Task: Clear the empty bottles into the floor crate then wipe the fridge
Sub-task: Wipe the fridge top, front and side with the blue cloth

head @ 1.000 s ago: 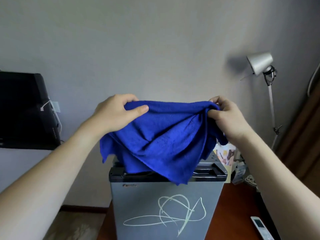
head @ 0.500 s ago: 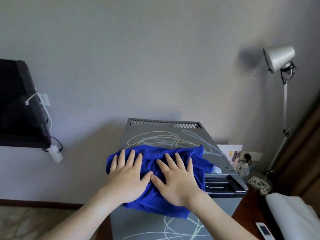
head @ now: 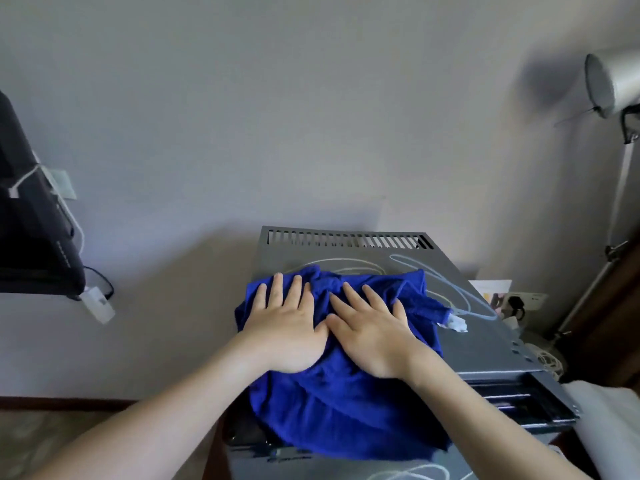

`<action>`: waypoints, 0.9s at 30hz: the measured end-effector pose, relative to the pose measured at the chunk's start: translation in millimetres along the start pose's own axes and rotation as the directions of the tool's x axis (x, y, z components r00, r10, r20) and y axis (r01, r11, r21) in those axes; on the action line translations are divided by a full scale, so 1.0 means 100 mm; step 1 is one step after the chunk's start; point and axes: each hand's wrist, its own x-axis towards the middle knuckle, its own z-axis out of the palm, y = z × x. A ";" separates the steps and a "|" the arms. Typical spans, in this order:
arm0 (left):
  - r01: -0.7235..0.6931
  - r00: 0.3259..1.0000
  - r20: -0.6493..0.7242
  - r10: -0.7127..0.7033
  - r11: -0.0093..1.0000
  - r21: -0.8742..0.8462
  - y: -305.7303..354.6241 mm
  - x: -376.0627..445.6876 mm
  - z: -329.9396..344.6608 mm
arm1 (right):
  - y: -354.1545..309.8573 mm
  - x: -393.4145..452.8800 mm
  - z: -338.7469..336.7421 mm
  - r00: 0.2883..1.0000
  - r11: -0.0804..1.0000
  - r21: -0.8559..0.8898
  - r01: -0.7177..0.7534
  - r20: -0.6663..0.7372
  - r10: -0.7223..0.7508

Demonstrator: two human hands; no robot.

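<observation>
Hands flat on a blue cloth atop the fridge.
Left hand (head: pixel 287 327) and right hand (head: pixel 372 336) lie side by side, fingers spread open, palms pressing the blue cloth (head: pixel 346 403). Under them the cloth covers the grey fridge (head: pixel 485 344) top's near-left part and hangs over its front edge.

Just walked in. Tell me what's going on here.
A person is wiping the top of a small grey fridge. Both the left hand and the right hand lie flat, fingers spread, side by side on a blue cloth that covers the front part of the top and hangs over its front edge. Pale scribbled lines show on the uncovered metal behind. No bottles or crate are in view.
</observation>
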 end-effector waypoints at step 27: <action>0.015 0.997 -0.076 -0.023 0.995 -0.102 -0.48 1.94 -0.37 | 0.23 2.10 -0.25 0.986 0.998 -0.002 -0.063 -0.157 0.061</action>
